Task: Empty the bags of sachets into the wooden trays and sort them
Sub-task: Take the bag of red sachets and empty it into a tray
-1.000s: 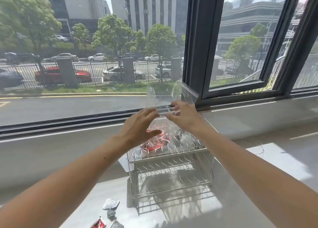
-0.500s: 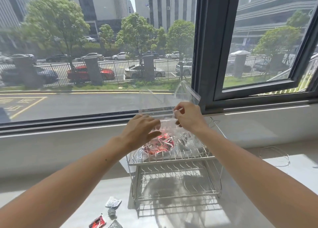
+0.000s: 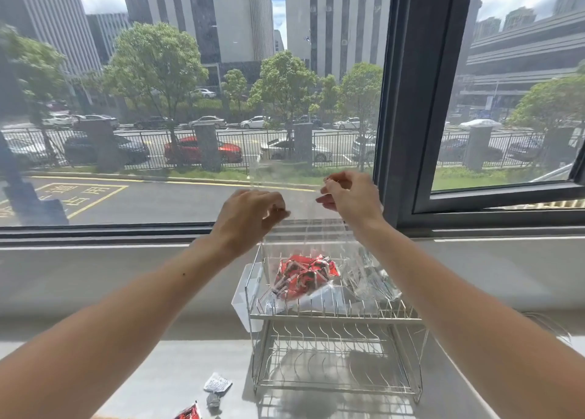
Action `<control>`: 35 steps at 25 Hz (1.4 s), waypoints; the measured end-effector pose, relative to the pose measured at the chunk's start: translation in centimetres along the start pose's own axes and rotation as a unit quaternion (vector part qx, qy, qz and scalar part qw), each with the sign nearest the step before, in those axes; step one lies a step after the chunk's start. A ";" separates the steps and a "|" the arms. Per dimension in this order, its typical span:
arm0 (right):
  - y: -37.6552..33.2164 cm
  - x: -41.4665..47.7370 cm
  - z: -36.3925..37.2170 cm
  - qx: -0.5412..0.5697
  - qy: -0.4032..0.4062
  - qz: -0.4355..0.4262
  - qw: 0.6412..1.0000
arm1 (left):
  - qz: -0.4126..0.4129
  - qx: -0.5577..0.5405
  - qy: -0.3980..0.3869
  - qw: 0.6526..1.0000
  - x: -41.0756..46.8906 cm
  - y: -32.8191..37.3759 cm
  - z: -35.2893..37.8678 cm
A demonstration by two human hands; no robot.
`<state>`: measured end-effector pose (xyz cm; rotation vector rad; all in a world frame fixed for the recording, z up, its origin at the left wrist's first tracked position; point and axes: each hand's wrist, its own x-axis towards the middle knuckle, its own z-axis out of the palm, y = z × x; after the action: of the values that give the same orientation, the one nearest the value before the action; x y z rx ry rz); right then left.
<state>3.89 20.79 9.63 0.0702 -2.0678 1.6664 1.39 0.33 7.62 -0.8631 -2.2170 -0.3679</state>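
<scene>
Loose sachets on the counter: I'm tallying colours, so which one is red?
The red sachet at the picture's bottom edge, nearest the camera. The white printed sachet and small grey one lie beyond it, toward the wire rack.

window (image 3: pixel 190 102): wide pane, dark frame | side sash (image 3: pixel 493 200): hinged open at right | sill (image 3: pixel 95 279): pale grey, shaded | bench (image 3: pixel 158 371): grey, sunlit in patches | outside: trees (image 3: pixel 152 60), railing fence (image 3: pixel 152 149), parked cars, tall buildings (image 3: pixel 332 16), bright daylight

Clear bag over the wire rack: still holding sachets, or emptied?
Still holding sachets. Red ones bunch inside the clear bag, which the left hand and right hand pinch by its top above the rack.
</scene>
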 end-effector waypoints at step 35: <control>-16.0 -30.5 22.5 0.068 -0.099 0.029 0.992 | -0.356 -0.249 -0.083 0.897 -25.4 -10.8 -29.5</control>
<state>28.64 -12.08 8.89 0.2320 -2.1117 1.9032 22.60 -33.94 10.14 -0.2795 -2.5903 -1.2943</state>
